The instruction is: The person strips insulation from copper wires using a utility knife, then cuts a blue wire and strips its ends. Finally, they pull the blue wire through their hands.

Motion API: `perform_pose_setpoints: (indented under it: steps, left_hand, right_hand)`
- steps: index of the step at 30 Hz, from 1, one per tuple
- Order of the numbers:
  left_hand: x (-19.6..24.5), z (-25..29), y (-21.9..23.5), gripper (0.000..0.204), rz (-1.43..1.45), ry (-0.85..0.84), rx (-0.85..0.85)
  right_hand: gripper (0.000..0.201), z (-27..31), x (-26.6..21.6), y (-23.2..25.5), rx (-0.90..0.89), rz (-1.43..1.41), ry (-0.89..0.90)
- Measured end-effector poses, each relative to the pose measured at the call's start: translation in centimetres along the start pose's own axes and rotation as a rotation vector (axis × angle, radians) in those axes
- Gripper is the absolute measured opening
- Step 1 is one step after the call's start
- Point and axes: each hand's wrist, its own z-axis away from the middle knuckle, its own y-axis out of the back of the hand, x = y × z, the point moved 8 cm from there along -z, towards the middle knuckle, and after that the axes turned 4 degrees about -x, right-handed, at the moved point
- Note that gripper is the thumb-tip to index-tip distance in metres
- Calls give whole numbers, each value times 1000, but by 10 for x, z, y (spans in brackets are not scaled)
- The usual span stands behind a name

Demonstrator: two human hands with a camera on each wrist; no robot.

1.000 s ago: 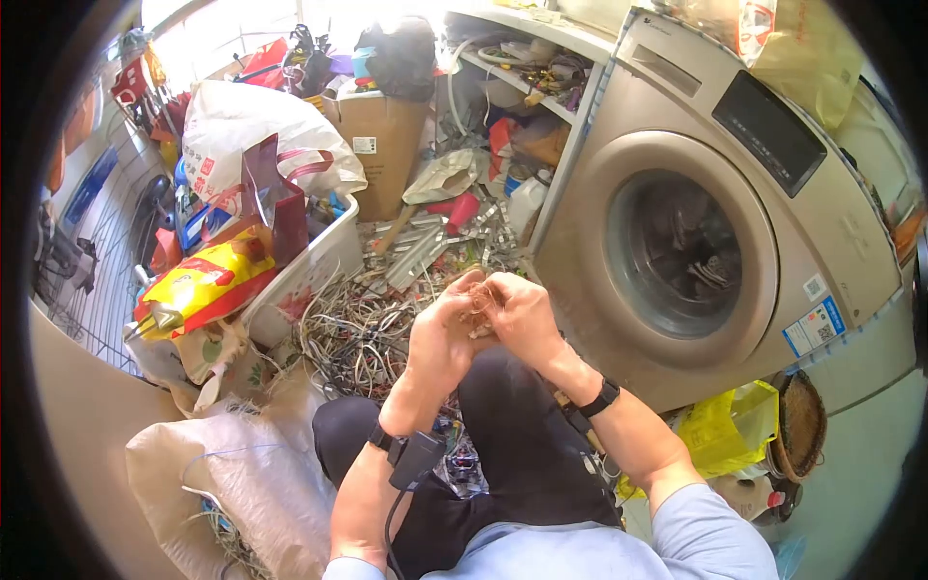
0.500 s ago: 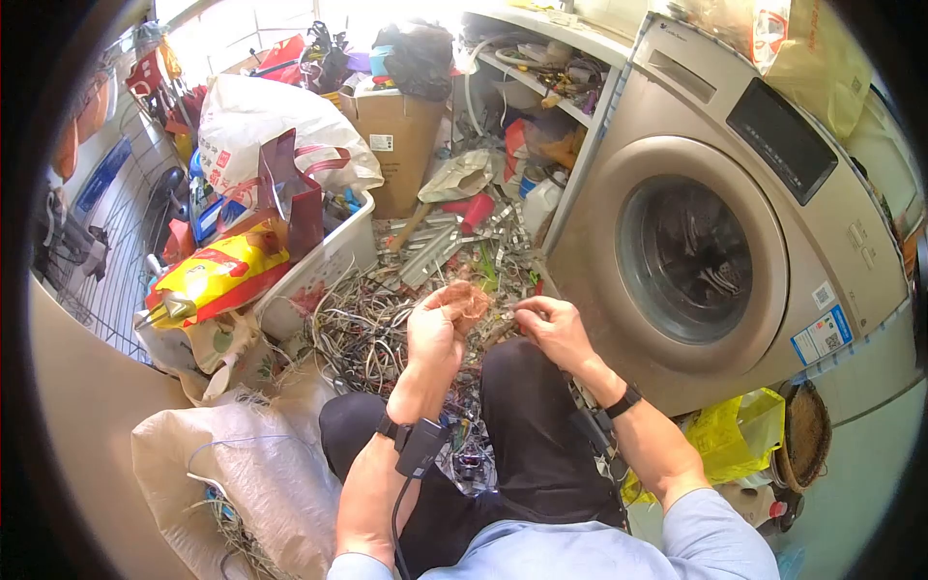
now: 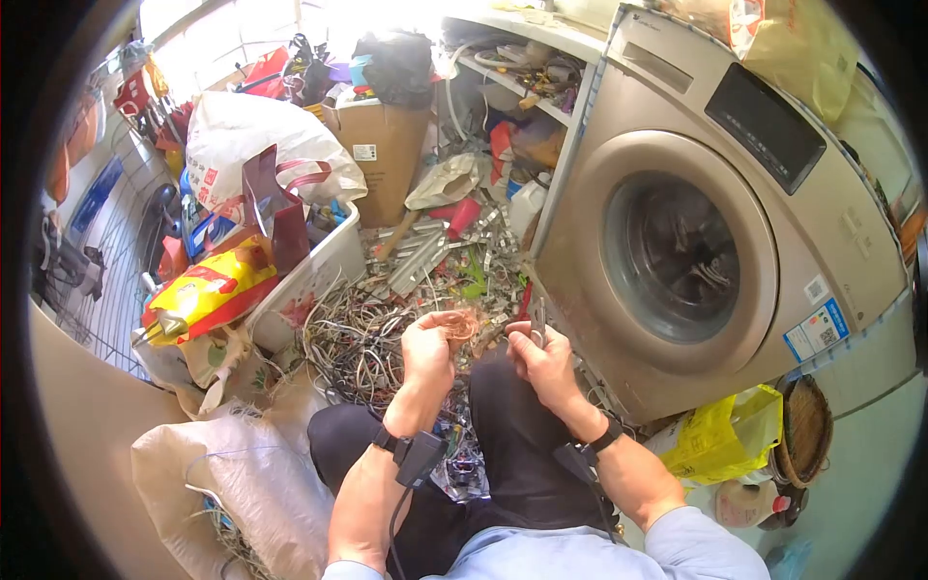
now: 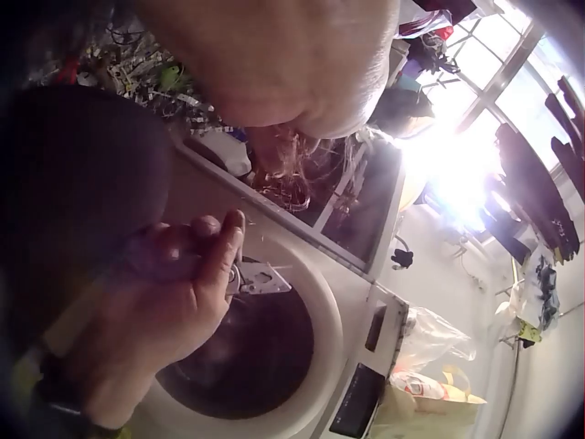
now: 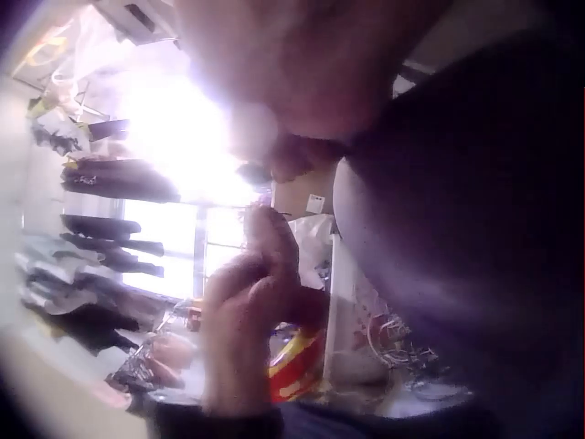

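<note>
In the head view my left hand (image 3: 428, 358) pinches a loose tangle of fine copper wire (image 3: 462, 327) above the scrap-covered floor. The left wrist view shows the copper strands (image 4: 291, 178) hanging below that hand. To the right, over my knee, my right hand (image 3: 547, 369) grips a small silver metal piece (image 3: 538, 334). Seen from the left wrist, this metal piece (image 4: 263, 279) has a flat end with holes, and curled fingers cover the rest, so I cannot tell its kind. A gap separates the two hands.
A heap of tangled cables (image 3: 350, 333) lies left of my hands, with metal strips (image 3: 420, 266) beyond. The washing machine (image 3: 590, 232) stands close on the right. A white bin (image 3: 314, 280) and a woven sack (image 3: 208, 454) are on the left.
My hands were together at the copper wire, then moved apart. The right hand now holds the silver metal piece upright; the left keeps the wire, slightly lower than before.
</note>
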Motion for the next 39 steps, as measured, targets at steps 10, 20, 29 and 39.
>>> perform_pose_setpoints:
  steps: [10,20,29,39]
  left_hand:
    - [-23,16,-36,25,-279,101,-130]
    - [-21,50,-90,58,31,341,-490]
    - [20,48,-74,56,-239,62,-401]
    - [18,19,-21,23,-551,29,-337]
  right_hand:
    - [38,13,-55,-41,-50,697,612]
    - [47,34,-83,3,26,831,879]
    - [62,80,-343,42,155,1019,1223]
    - [13,118,-739,37,1016,1485,1972]
